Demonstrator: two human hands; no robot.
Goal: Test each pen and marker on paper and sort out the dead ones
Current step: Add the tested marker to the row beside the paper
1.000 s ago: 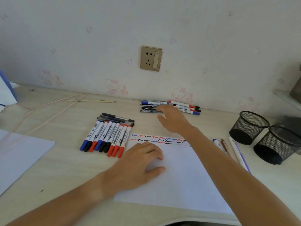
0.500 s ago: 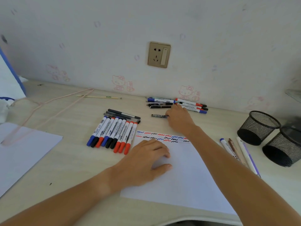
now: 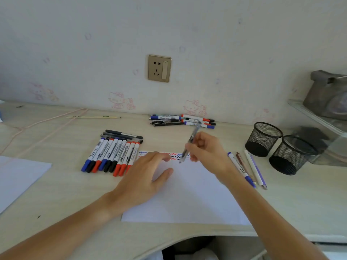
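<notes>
While left hand (image 3: 142, 182) presses paper (image 3: 189, 199), right hand (image 3: 208, 149) grips pen (image 3: 189, 142)

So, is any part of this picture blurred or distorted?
Head view: the pen in the right hand is smeared by motion; the desk edge bows from the wide lens; the row of markers stays fairly sharp; soft daylight, faint shadows.

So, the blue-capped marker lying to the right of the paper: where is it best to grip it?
Pinch the blue-capped marker at mid-barrel, from above. It lies flat, with a brown pen close on its right, so side access looks tight; the right hand holds a pen now.
</notes>
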